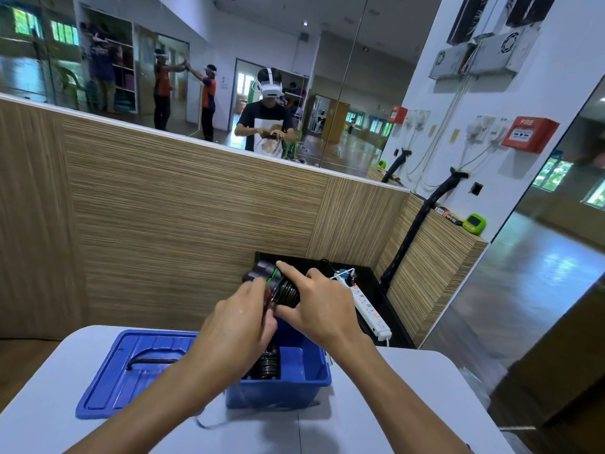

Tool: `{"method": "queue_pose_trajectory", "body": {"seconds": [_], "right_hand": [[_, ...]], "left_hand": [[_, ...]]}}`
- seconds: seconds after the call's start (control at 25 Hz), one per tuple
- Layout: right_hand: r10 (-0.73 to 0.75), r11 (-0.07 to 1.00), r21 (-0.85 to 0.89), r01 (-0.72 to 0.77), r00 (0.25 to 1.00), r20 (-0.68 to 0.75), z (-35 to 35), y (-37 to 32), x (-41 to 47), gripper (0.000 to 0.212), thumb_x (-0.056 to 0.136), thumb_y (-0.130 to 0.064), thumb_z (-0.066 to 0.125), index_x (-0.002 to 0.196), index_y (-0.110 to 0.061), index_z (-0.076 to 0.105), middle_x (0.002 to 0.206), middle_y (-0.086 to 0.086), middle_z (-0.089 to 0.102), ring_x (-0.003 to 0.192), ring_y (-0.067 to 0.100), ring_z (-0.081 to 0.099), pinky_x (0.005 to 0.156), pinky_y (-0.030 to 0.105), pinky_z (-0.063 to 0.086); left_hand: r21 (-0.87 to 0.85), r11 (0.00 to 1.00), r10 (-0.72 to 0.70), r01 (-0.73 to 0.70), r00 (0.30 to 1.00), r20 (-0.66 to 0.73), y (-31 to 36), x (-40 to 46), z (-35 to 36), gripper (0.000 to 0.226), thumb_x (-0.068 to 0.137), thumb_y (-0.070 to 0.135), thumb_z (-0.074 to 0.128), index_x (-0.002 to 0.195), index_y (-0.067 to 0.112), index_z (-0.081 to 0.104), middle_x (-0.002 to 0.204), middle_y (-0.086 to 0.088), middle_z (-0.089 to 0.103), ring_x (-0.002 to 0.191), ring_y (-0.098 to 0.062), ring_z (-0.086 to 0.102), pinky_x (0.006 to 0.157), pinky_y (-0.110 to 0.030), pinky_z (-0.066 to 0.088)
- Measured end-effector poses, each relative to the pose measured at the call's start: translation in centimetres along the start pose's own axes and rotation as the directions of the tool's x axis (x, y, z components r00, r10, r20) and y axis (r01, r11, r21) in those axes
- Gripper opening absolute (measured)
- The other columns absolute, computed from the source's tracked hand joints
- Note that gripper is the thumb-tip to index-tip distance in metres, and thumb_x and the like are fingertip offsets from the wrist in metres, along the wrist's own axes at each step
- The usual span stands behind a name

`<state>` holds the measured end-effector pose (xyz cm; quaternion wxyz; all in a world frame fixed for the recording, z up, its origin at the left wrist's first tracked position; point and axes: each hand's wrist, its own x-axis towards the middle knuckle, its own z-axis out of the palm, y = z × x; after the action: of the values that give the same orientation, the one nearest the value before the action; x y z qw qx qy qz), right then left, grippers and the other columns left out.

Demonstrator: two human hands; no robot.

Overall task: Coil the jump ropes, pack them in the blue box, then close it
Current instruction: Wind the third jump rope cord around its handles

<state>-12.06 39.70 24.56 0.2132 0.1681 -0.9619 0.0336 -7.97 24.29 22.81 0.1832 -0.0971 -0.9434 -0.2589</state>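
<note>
I hold a black jump rope [285, 291] with dark maroon handles above the open blue box [314, 376]; its cord is wound in tight coils round the handles. My left hand [235, 326] grips the bundle from the left. My right hand [319, 306] grips it from the right, index finger stretched over the top. Inside the box lies another coiled black rope [269, 365]. The blue lid [131, 368] with a black handle lies flat on the white table, left of the box.
The white table [393, 404] ends close on the right. Behind it stands a wood-panelled wall [196, 208] with a mirror above. A white power strip [370, 309] lies on a black surface behind the box. A thin dark cord [209, 424] trails in front of the box.
</note>
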Motion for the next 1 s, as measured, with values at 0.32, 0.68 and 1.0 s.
{"method": "queue_pose_trajectory", "body": {"seconds": [0.32,0.68,1.0], "right_hand": [[-0.096,0.995,-0.045,0.088,0.972,-0.214,1.5,0.5,0.3,0.076,0.07,-0.062,0.066,0.141,-0.04,0.052,0.075,-0.002,0.054,0.055,0.018,0.057,0.042,0.03,0.043],[-0.082,0.995,-0.07,0.067,0.969,-0.234,1.9,1.6,-0.1,0.069,0.076,-0.064,0.045,0.139,-0.039,0.055,0.073,-0.001,0.054,0.053,0.018,0.055,0.041,0.028,0.04],[0.013,0.993,-0.115,-0.025,0.995,-0.103,1.6,1.7,-0.6,0.068,0.08,-0.065,0.056,0.145,-0.044,0.044,0.087,0.001,0.058,0.07,0.023,0.063,0.05,0.029,0.035]], "left_hand": [[-0.726,0.219,0.347,0.652,0.643,0.682,-2.3,1.1,1.3,0.08,0.095,0.064,0.02,0.093,-0.005,0.062,0.091,-0.033,0.068,0.086,-0.038,0.069,0.09,-0.044,0.052],[-0.693,-0.329,0.257,0.642,0.767,0.588,-0.6,0.9,2.6,0.037,0.099,0.042,0.04,0.085,0.012,0.056,0.045,0.006,0.025,0.031,-0.004,0.022,0.032,-0.017,0.02],[-0.847,-0.024,-0.018,0.531,0.847,0.532,0.7,0.5,3.4,0.032,0.101,0.038,0.043,0.082,0.016,0.055,0.051,0.006,0.022,0.039,-0.006,0.017,0.035,-0.017,0.016]]}}
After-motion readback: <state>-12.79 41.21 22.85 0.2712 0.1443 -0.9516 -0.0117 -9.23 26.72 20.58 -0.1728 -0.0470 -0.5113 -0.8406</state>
